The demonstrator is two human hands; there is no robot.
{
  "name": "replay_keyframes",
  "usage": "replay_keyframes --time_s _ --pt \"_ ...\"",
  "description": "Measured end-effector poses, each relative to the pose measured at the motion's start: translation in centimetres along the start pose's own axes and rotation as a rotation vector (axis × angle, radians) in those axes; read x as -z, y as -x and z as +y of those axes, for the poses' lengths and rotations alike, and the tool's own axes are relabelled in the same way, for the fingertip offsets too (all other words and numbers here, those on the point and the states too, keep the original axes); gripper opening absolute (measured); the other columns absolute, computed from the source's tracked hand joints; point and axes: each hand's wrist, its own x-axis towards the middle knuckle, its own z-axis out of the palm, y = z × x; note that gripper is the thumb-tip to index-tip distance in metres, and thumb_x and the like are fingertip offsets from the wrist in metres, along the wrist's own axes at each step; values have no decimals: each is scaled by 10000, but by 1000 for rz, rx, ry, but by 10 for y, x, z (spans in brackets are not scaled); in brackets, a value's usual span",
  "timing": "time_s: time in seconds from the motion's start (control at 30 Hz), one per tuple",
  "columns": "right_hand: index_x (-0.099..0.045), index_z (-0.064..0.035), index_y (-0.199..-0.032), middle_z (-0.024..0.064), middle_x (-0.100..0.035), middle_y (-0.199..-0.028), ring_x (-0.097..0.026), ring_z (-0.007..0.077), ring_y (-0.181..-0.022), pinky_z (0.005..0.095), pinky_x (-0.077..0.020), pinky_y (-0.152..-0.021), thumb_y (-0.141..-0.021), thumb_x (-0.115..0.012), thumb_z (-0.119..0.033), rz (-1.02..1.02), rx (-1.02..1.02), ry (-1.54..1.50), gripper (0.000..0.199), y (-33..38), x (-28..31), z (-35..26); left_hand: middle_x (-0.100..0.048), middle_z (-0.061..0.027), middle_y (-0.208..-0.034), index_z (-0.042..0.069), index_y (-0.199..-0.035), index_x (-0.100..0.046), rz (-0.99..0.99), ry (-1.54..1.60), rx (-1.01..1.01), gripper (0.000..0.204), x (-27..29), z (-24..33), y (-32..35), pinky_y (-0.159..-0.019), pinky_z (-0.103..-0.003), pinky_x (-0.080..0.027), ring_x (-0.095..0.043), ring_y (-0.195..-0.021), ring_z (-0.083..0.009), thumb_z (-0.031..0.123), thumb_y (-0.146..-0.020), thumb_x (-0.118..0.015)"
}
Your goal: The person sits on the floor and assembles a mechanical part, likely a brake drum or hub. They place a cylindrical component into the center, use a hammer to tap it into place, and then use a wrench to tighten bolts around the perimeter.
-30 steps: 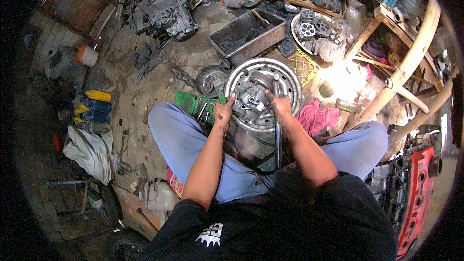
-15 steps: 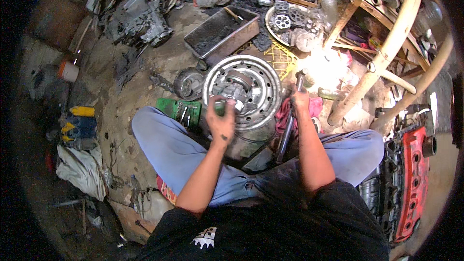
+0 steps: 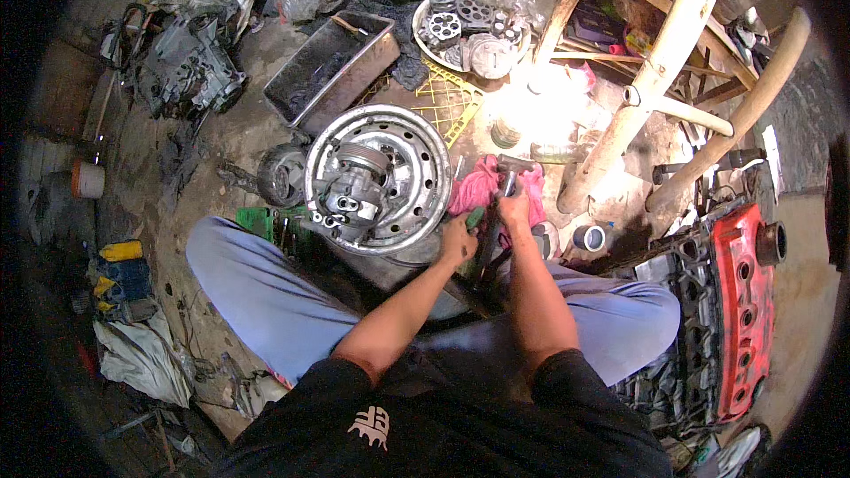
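My left hand [image 3: 457,241] is closed round a tool with a green handle [image 3: 475,217]; the rest of that tool is hard to make out. Beside it, my right hand [image 3: 514,209] grips the shaft of a hammer [image 3: 510,183], whose head end lies over a pink rag [image 3: 479,186]. To the left of both hands a steel wheel rim [image 3: 434,179] lies on the floor. A greasy metal machine part with a pulley [image 3: 352,196] rests inside the rim, untouched.
Left of the rim lie a round metal part [image 3: 282,174] and a green tool case [image 3: 255,221]. Beyond are a metal tray [image 3: 332,71] and a white basin [image 3: 423,40] of parts. Wooden poles [image 3: 655,80] and an engine head with a red cover [image 3: 742,314] flank the right.
My left hand has left the machine part and moved right, taking hold of the green-handled tool. My right hand and the hammer have come lower, onto the rag. The view has shifted right.
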Motion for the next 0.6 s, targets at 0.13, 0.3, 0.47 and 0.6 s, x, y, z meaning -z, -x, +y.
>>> replay_keyframes --time_s 0.13,0.3,0.47,0.6 --pt "-622 9 -1190 192 -699 -1012 -677 313 -938 392 -518 -850 -695 -827 -200 -25 -177 81 574 -6 1 8 -627 -273 -1140 66 -1283 -560 21 -48 163 510 -30 -17 -17 -962 -472 -461 -584 -1094 -451 25 -775 -572" --pt "-651 10 -1118 261 -693 -1004 -677 393 -967 432 -521 -844 -718 -747 -256 -23 -255 256 489 -7 -11 5 -581 -271 -1245 58 -1378 -453 42 49 133 583 -60 -61 -28 -998 -457 -452 -559 -1156 -441 91 -817 -610" --pt "-689 25 -995 246 -704 -955 -681 406 -944 437 -520 -839 -734 -700 -228 14 -353 410 364 -12 -19 6 -640 -249 -1159 -2 -1270 -541 -60 259 119 506 -36 -34 -20 -971 -453 -473 -600 -1109 -416 198 -826 -677" --pt "-694 19 -969 211 -705 -936 -685 355 -891 402 -524 -817 -831 -661 -186 160 18 76 250 -8 -43 -24 -646 -216 -1182 25 -1216 -603 -220 92 -156 440 21 -17 18 -986 -459 -460 -593 -1141 -383 316 -887 -637"
